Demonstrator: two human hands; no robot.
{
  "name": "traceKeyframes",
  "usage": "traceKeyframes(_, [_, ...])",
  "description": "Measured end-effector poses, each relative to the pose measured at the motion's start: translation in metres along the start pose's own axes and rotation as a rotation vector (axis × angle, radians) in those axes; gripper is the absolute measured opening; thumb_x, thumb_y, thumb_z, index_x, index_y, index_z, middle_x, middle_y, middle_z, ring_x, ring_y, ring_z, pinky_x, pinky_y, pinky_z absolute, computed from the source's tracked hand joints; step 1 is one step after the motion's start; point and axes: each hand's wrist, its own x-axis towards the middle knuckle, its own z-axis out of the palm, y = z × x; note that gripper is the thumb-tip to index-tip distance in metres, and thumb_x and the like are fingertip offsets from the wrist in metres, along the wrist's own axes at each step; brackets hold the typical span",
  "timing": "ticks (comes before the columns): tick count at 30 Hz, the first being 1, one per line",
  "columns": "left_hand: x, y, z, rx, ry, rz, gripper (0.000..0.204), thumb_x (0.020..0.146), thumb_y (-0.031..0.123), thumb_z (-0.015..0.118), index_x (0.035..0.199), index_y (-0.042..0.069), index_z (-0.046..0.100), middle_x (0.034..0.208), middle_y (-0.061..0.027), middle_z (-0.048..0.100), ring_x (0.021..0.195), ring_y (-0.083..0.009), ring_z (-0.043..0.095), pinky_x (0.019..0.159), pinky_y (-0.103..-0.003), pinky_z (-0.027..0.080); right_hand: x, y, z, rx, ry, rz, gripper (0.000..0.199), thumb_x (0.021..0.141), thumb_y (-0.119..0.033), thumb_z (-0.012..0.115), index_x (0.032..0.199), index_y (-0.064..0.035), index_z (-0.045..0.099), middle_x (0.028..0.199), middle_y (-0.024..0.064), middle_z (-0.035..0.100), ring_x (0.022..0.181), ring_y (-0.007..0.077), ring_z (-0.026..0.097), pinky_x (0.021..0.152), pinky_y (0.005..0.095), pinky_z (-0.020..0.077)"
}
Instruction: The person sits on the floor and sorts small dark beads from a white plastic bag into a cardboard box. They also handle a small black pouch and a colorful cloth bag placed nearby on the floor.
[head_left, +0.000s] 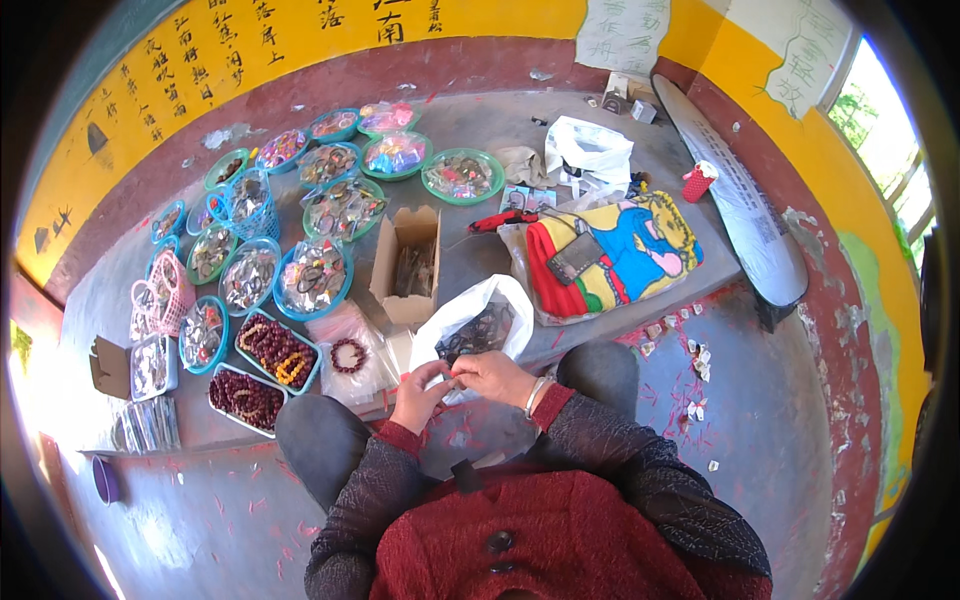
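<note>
My left hand (pixel 417 393) and my right hand (pixel 492 376) meet in front of my knees, fingertips pinched together on a small item too tiny to make out. Just beyond them lies an open white plastic bag (pixel 480 318) holding dark beads or bracelets. A bracelet shows on my right wrist. A dark red bead bracelet (pixel 349 355) rests on clear plastic to the left of my left hand.
A grey ledge carries several round trays of trinkets (pixel 313 276), two rectangular trays of red-brown bead bracelets (pixel 275 352), an open cardboard box (pixel 408 266), a colourful folded blanket (pixel 610 252) in plastic, a white bag (pixel 588 150) and a red cup (pixel 699 183). A yellow wall stands behind.
</note>
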Motion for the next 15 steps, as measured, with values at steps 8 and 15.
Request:
traceKeyframes(8, [0.006,-0.005,-0.005,-0.383,-0.156,-0.351,0.005,0.084,0.008,0.058,0.083,0.003,0.058,0.074,-0.0044,0.063,0.044,-0.0062,0.051,0.041,-0.018,0.041,0.003,0.009,-0.002,0.376,0.008,0.159,0.016,0.083,-0.009,0.056,0.095,0.0009,0.057,0.081,0.0078,0.062,0.074,0.0147,0.060,0.067,0.0256,0.0467])
traceKeyframes(15, [0.009,-0.011,-0.008,-0.684,0.005,-0.388,0.007,0.085,0.014,0.057,0.081,0.009,0.057,0.076,-0.0062,0.065,0.053,-0.0094,0.056,0.042,-0.021,0.045,0.005,0.015,-0.004,0.760,-0.006,0.387,0.017,0.082,-0.006,0.060,0.097,0.0019,0.057,0.082,0.0047,0.062,0.076,0.0093,0.059,0.070,0.0222,0.0469])
